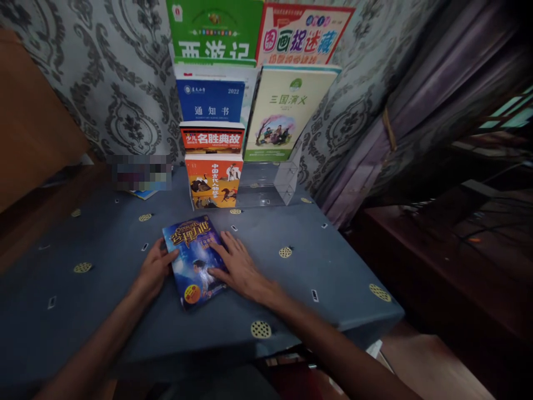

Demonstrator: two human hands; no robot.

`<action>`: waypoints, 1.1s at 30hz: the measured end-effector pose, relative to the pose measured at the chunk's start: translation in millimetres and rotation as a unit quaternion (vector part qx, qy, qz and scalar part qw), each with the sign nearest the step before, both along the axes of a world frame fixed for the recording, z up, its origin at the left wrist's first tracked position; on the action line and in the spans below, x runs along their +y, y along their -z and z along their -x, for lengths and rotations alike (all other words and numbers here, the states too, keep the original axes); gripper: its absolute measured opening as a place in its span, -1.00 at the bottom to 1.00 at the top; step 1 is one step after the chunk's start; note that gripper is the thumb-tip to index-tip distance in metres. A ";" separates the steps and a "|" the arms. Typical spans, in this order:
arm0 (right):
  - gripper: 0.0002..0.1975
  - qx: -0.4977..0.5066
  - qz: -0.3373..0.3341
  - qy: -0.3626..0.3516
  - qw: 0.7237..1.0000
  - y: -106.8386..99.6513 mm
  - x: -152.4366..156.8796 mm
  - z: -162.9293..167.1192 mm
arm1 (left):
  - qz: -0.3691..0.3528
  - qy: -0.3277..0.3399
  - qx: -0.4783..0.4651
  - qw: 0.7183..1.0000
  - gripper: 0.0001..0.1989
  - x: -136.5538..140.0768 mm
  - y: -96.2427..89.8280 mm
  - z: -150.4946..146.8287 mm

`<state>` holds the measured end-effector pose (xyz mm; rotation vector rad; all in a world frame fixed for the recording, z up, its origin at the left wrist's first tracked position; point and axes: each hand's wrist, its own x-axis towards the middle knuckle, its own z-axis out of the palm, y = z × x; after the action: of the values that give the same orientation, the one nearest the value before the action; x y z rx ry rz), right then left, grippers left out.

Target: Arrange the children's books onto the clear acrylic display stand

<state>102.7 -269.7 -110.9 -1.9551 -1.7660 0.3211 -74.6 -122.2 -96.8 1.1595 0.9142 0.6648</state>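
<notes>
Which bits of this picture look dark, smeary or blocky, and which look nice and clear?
In the head view, the light is dim, darkest around the brown furniture on the right; the purple curtain looks smeared and stretched; a blocky patch hides something at the back of the table; the blue book between the hands is much clearer.

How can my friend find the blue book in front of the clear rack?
Look at the blue table, then the clear rack on it. The blue book is just in front. Unlike the racked blue booklet, it has a gold title and round orange badge.
</notes>
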 end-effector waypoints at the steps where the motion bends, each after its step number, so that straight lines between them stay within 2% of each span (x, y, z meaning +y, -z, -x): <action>1: -0.34 0.008 0.002 0.006 1.000 2.1 0.3 -2.6 | -0.029 0.028 0.028 0.999 -0.29 6.6 -0.6 4.7; 3: -0.36 0.020 0.006 0.011 1.000 4.9 0.1 -5.4 | -0.106 0.081 0.098 0.986 -0.30 22.2 -1.3 13.9; 5: -0.38 0.026 0.010 0.011 1.000 5.2 0.0 -5.3 | -0.227 0.102 0.186 0.951 -0.37 37.1 -1.7 20.3; 6: -0.40 0.027 0.012 0.010 1.000 4.6 0.2 -4.6 | -0.300 0.099 0.232 0.920 -0.41 42.6 -1.8 21.9; 9: -0.44 0.029 0.018 0.005 0.999 2.1 0.8 -2.1 | -0.484 0.101 0.334 0.802 -0.51 47.5 -1.0 18.1; 12: -0.43 0.034 0.000 -0.003 0.999 2.7 0.6 -1.5 | -0.557 0.134 0.389 0.721 -0.54 39.2 2.6 3.9; 14: -0.40 0.039 -0.023 -0.005 0.999 5.7 0.1 -2.0 | -0.587 0.135 0.411 0.684 -0.56 33.4 6.0 -9.0; 16: -0.37 0.044 -0.046 -0.004 0.998 10.1 -0.3 -2.8 | -0.610 0.132 0.417 0.661 -0.57 31.2 9.5 -23.2; 20: -0.33 0.059 -0.083 -0.004 0.995 19.2 -0.1 -5.9 | -0.639 0.149 0.380 0.652 -0.56 35.9 17.1 -51.3; 24: -0.35 0.129 -0.100 -0.010 0.986 21.8 0.5 -12.6 | -0.631 0.163 0.330 0.683 -0.55 41.5 24.4 -69.0; 27: -0.39 0.224 -0.090 -0.001 0.970 17.6 1.3 -18.0 | -0.617 0.198 0.297 0.701 -0.54 39.5 24.5 -68.5; 30: -0.39 0.300 -0.072 0.024 0.951 11.5 2.6 -22.0 | -0.614 0.246 0.256 0.705 -0.56 28.1 18.8 -58.2; 33: -0.39 0.331 -0.069 0.050 0.940 6.9 3.4 -24.2 | -0.612 0.288 0.217 0.704 -0.59 7.8 10.7 -43.7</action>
<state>126.9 -266.4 -117.8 -1.5719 -1.2099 0.7029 -31.0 -114.4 -107.5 2.7617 0.3032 0.4235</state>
